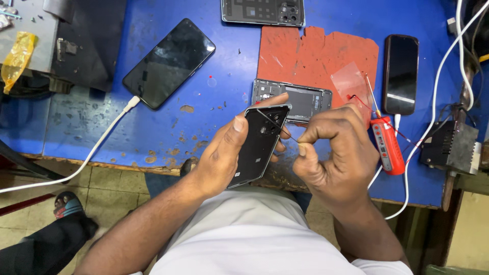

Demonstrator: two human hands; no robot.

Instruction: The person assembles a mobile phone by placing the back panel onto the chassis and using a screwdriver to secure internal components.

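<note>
Nearest the body, over the worn front edge of the blue table [153,127], both hands work close together. Left hand [219,158] grips a black phone back cover [260,145] from its left side, thumb pressed along the upper left edge, fingers wrapped behind with tips showing past the right edge; cover is tilted, camera cut-outs toward the top. Right hand [333,153] has fingers curled in tight, thumb and forefinger pinching a thin metal tool [277,126] whose tip lies across the cover near the camera holes (too fine to tell what kind of tool). The hands nearly touch, little room between them. Just beyond the cover, flat on the table, an opened phone frame [305,99] with its insides exposed, partly overlapping an orange-red mat [316,53] with ragged edges. Right of the hands, a red screwdriver [387,142] lies with its shaft pointing away, a clear plastic film [349,81] near its tip. Further right, a dark phone [401,74] lying face up, white cables [433,102], a black boxy device [448,147] at the table's right edge. To the left, open blue surface, then a larger black phone [169,63] lying diagonal with a white charging cable [97,147] running off the front edge. Farthest, at the top edge, another opened phone body [263,11].
</note>
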